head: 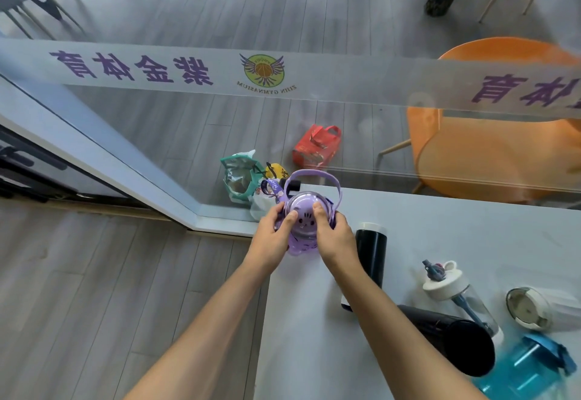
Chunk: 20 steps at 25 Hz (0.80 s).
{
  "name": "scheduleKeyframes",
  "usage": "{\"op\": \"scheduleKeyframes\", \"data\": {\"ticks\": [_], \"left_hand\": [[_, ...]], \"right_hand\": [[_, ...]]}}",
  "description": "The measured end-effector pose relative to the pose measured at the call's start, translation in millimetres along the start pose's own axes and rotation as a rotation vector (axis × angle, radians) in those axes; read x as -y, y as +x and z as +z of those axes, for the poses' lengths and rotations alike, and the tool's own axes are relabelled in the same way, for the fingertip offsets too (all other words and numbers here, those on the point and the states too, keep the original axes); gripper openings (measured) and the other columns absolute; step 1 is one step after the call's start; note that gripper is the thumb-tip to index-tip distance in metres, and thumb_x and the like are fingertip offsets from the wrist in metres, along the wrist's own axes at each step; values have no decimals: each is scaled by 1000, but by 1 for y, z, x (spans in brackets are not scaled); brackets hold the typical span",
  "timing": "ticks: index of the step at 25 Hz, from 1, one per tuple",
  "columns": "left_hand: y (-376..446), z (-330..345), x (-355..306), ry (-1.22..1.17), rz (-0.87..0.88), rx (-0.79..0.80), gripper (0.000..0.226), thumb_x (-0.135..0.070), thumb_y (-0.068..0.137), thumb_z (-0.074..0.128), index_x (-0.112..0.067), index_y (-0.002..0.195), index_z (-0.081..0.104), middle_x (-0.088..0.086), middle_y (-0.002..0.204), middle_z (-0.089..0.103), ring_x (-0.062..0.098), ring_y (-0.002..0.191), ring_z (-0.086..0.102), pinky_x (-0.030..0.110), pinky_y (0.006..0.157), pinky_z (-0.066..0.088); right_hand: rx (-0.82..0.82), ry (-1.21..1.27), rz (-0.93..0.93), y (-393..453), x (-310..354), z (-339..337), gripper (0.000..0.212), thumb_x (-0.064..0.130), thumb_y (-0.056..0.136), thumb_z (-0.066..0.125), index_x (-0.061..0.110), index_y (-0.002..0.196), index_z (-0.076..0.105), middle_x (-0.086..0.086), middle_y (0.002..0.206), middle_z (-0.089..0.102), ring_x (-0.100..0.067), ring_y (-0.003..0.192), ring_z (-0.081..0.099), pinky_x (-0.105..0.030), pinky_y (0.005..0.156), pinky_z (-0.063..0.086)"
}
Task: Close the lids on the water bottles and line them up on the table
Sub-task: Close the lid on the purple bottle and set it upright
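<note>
A purple water bottle [306, 211] with a cat face on its domed lid and a lilac carry strap stands at the far left corner of the white table [456, 229]. My left hand [273, 233] and my right hand [333, 236] both grip it, thumbs pressed on the lid. To the right stands a tall black bottle [371, 251]. Nearer lie a large black bottle [449, 340], a clear bottle with a white lid and blue straw [452, 289], a clear cup with a white lid [534, 308] and a blue bottle [522, 368].
A glass wall with a frosted band of purple lettering [283, 72] runs just behind the table. Beyond it are an orange chair [490, 154], a red bag [317, 148] and a green bag [242, 176] on the grey floor. The table's left edge drops to floor.
</note>
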<state>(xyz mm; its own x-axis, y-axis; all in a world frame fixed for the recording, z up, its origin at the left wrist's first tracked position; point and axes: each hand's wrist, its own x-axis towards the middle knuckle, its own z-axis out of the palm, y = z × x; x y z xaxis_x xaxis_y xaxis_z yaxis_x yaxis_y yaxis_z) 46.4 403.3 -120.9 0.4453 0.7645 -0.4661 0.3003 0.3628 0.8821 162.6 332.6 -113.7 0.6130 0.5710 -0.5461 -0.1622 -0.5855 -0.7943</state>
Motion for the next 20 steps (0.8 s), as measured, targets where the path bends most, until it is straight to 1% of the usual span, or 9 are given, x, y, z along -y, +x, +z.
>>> {"op": "scheduleKeyframes", "data": {"ticks": [3, 6, 7, 10, 12, 14, 15, 18, 20], "left_hand": [[-6, 0, 15, 7, -39, -12, 54, -56, 85, 58, -33, 135, 52, 2, 132, 61, 20, 118, 62, 51, 93, 55], [3, 2, 10, -14, -52, 8, 63, -59, 84, 57, -35, 141, 45, -2, 136, 59, 18, 120, 61, 47, 90, 58], [9, 3, 6, -16, -50, 14, 64, -60, 85, 57, -35, 142, 43, -3, 137, 58, 18, 121, 60, 47, 91, 57], [31, 6, -4, -14, -58, 29, 63, -57, 89, 56, -33, 145, 40, -2, 142, 54, 21, 126, 56, 48, 96, 54], [42, 8, -10, -37, -73, 38, 60, -55, 90, 56, -33, 145, 40, -2, 141, 56, 20, 124, 58, 42, 89, 57], [45, 8, -13, -51, -68, 43, 57, -55, 91, 56, -35, 143, 42, -4, 138, 58, 17, 121, 60, 38, 82, 59], [46, 7, -14, -48, -63, 48, 56, -55, 91, 56, -36, 143, 42, -5, 138, 58, 16, 122, 59, 40, 84, 59], [48, 7, -12, -16, -59, 49, 59, -54, 92, 54, -36, 146, 39, -4, 146, 51, 19, 131, 52, 53, 97, 52], [46, 7, -16, 45, -35, 18, 61, -53, 94, 53, -31, 149, 36, -1, 149, 48, 20, 134, 49, 53, 105, 46]], "right_hand": [[15, 2, -1, -8, -8, 3, 64, 66, 92, 45, 24, 141, 46, -8, 126, 59, -21, 105, 60, -15, 64, 46], [-3, -16, -29, 0, 1, 4, 64, 67, 91, 44, 25, 140, 47, -6, 126, 62, -20, 101, 60, -15, 66, 45], [-18, -28, -36, 4, 6, 3, 65, 68, 91, 44, 25, 139, 49, -6, 126, 63, -21, 101, 60, -18, 69, 46], [-43, -40, -16, 21, 20, -1, 65, 69, 90, 44, 22, 136, 50, -7, 128, 63, -27, 111, 60, -33, 86, 51], [-40, -43, 4, 31, 28, -3, 65, 68, 90, 45, 20, 134, 52, -8, 129, 63, -29, 114, 60, -40, 94, 52], [-30, -34, 15, 35, 32, -4, 65, 67, 90, 46, 17, 131, 54, -9, 127, 63, -29, 112, 60, -38, 90, 51], [-25, -27, 19, 35, 33, -5, 65, 68, 90, 46, 17, 130, 54, -9, 126, 63, -28, 110, 61, -36, 86, 50], [-12, -22, 19, 34, 33, -7, 67, 69, 90, 46, 17, 131, 53, -9, 127, 62, -26, 108, 60, -30, 74, 46], [-2, -31, 28, 32, 36, -8, 67, 68, 91, 44, 16, 132, 52, -9, 128, 61, -26, 107, 58, -31, 75, 45]]}}
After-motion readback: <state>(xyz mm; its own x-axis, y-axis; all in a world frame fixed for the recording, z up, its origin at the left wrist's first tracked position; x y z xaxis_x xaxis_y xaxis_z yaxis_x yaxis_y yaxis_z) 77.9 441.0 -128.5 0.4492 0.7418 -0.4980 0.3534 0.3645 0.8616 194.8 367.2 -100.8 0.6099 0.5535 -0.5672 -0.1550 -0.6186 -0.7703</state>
